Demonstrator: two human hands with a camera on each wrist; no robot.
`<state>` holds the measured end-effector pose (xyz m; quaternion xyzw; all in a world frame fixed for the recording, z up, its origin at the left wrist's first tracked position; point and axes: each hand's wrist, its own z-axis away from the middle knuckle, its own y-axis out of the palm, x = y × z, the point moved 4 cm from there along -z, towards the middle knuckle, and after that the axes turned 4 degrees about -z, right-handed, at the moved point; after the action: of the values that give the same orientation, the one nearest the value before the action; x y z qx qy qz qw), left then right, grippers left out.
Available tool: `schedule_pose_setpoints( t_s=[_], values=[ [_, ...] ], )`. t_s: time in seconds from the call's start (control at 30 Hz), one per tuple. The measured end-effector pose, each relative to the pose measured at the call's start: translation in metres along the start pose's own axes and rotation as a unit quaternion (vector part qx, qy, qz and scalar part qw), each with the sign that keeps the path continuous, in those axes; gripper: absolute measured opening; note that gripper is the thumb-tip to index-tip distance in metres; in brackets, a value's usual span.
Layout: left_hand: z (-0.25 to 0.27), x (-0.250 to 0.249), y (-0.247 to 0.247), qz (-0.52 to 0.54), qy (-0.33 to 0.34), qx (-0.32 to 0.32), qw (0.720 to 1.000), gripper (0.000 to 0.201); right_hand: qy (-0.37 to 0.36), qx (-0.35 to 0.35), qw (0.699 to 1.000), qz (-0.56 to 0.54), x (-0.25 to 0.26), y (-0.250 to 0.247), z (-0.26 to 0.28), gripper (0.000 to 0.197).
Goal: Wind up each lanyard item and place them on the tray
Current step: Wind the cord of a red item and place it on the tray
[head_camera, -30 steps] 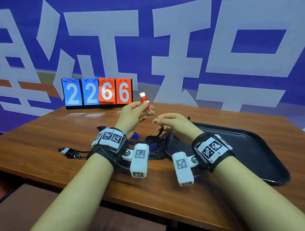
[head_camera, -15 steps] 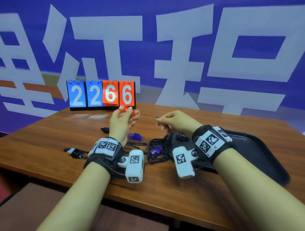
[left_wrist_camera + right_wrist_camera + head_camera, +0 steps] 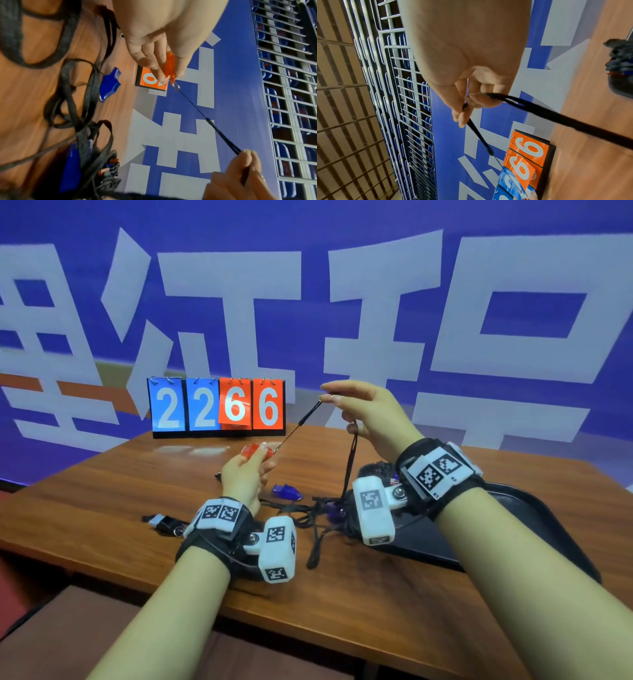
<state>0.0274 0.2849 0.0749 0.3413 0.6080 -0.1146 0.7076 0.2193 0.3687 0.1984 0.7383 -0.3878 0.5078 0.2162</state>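
My left hand (image 3: 251, 462) pinches a red whistle (image 3: 251, 450) (image 3: 169, 66) low over the table. A thin black cord (image 3: 301, 422) (image 3: 204, 117) runs taut from its ring up to my right hand (image 3: 346, 402), which pinches the black lanyard (image 3: 479, 135) above the table; the strap hangs down from that hand to a tangle of straps (image 3: 318, 511). A blue whistle (image 3: 287, 492) (image 3: 110, 83) lies loose between the hands. The black tray (image 3: 534, 529) sits at the right under my right forearm, with a wound dark bundle (image 3: 619, 59) at its far corner.
A flip scoreboard reading 2266 (image 3: 217, 405) stands at the back of the wooden table (image 3: 102, 508). A black whistle (image 3: 164, 520) lies left of my left wrist. More blue pieces (image 3: 72, 166) lie in the strap tangle. A blue banner wall stands behind.
My right hand has risen and pulled the lanyard cord taut, away from the red whistle. My left hand has stayed low, still holding the whistle.
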Motion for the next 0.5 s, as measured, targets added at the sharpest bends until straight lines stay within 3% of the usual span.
schedule_pose_setpoints(
  t_s=[0.23,0.37,0.43,0.5],
  values=[
    [-0.004,-0.005,-0.003,0.007,0.012,-0.045,0.999,0.011,-0.044,0.042,0.998,0.017,-0.003,-0.001,0.002,0.044],
    [-0.005,-0.007,-0.007,0.102,-0.010,-0.036,0.994,0.012,0.029,-0.070,0.994,0.077,-0.030,-0.019,-0.008,0.036],
    [-0.005,-0.009,-0.009,0.144,-0.016,-0.027,0.989,0.015,0.067,-0.142,0.973,0.169,-0.043,-0.036,-0.012,0.027],
    [-0.009,-0.009,-0.011,0.152,-0.011,-0.025,0.988,0.022,0.097,-0.160,0.951,0.248,-0.051,-0.043,-0.012,0.015]
  ],
)
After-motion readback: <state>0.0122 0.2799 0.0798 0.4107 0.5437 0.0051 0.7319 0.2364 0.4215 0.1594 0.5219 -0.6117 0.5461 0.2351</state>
